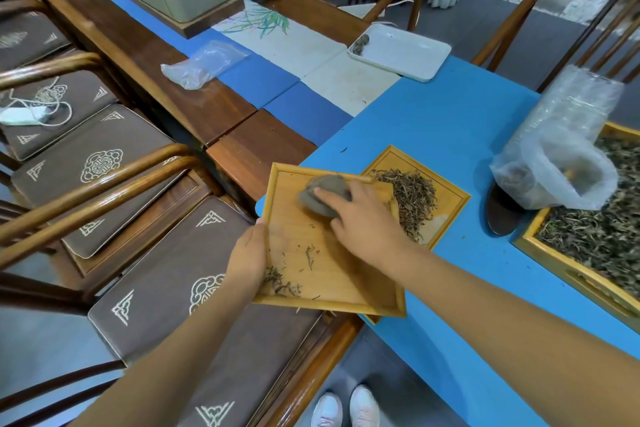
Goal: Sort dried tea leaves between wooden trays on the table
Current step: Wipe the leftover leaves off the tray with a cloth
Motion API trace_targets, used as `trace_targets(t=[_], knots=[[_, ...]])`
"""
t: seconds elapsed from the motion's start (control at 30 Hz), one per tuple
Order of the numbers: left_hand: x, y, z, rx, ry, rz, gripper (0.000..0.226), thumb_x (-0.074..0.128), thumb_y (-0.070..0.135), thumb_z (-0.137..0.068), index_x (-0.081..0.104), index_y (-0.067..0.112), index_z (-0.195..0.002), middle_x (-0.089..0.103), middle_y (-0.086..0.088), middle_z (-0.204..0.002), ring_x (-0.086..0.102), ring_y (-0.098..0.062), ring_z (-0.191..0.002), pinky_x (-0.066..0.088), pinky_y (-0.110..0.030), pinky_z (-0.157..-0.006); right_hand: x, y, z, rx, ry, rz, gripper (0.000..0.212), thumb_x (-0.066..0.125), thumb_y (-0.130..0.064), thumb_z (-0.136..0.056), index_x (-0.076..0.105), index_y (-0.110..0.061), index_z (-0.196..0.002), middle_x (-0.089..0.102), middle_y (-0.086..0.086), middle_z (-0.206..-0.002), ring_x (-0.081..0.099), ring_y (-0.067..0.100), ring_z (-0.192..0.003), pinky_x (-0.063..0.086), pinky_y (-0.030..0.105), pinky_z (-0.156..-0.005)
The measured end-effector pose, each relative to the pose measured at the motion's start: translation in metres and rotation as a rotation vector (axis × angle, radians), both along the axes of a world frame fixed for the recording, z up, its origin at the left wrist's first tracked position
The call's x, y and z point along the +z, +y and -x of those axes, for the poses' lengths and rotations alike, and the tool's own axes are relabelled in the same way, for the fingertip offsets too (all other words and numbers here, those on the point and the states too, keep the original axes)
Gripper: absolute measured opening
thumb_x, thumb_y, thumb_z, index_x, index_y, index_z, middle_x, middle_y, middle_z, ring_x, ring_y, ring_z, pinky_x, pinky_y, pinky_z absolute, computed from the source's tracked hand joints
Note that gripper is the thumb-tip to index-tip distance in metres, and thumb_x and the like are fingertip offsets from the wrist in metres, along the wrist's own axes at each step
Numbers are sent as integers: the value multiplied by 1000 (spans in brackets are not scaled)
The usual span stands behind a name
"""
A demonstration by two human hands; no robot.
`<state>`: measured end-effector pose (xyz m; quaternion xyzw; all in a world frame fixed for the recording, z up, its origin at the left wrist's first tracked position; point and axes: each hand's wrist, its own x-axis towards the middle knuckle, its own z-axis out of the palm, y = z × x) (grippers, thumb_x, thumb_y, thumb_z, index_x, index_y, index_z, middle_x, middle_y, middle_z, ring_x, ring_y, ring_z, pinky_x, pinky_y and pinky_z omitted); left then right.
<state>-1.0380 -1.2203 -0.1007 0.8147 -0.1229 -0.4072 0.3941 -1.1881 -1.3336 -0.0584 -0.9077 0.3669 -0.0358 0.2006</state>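
— Right hand (pixel 363 218) is pressing a grey cloth (pixel 323 196) onto the upper tray (pixel 346 284), fingers curled over it, wiping near the far rim. What's the left doing?

— Left hand (pixel 247 260) is gripping that tray's near-left edge, thumb over the rim, holding it tilted above the lower tray (pixel 446 218).

— And the leaves?

— A few stray leaves (pixel 282 282) are sitting by the left thumb, in the near corner. The main pile (pixel 410 201) is lying in the lower tray, partly under the upper one. A bigger tray of tea (pixel 540 260) is standing well to the right.

— Risks?

— I'd say the strays are lying on the low side, away from the pile, so a sweep could be pushing them over the near rim onto the chair cushion (pixel 166 288). Also the upper tray is overhanging the surface (pixel 450 135) edge; a hard wipe against a one-handed hold could tip it.
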Motion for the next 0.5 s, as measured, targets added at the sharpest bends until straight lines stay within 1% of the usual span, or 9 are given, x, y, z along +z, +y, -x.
trace_targets(t=[0.07,0.2,0.33,0.43,0.5], knots=[[-1,-3,3,11,4,27,52,27,58,-88,66,27,-101,69,-5,-106,62,-25,-102,44,-49,-99,-1,15,-14,53,9,-22,55,43,-21,-92,27,-34,-143,33,13,-136,30,30,-125,35,40,-103],[-2,-7,6,15,-4,58,50,28,53,-93,64,24,-111,68,-8,-111,62,-25,-104,44,-48,-99,-10,31,-25,107,52,-3,55,42,-23,-93,24,-31,-144,32,14,-134,31,30,-122,36,39,-102],[-2,-7,3,17,-9,41,49,26,55,-90,65,27,-97,70,-6,-104,64,-25,-99,46,-48,-97,-17,15,-9,31,36,-3,56,44,-23,-92,25,-32,-144,34,14,-136,32,29,-123,36,40,-102],[-2,-4,0,28,-11,18,52,24,57,-89,65,26,-96,69,-6,-102,63,-26,-97,45,-49,-97,-22,-7,14,-38,95,25,56,42,-23,-93,24,-31,-145,34,14,-139,31,31,-126,32,41,-107],[-3,-1,-2,34,-22,-2,52,24,58,-89,65,26,-94,69,-4,-102,62,-24,-97,44,-46,-95,-24,-23,28,-115,144,28,55,42,-20,-93,24,-32,-145,32,15,-139,30,32,-127,35,42,-105]])
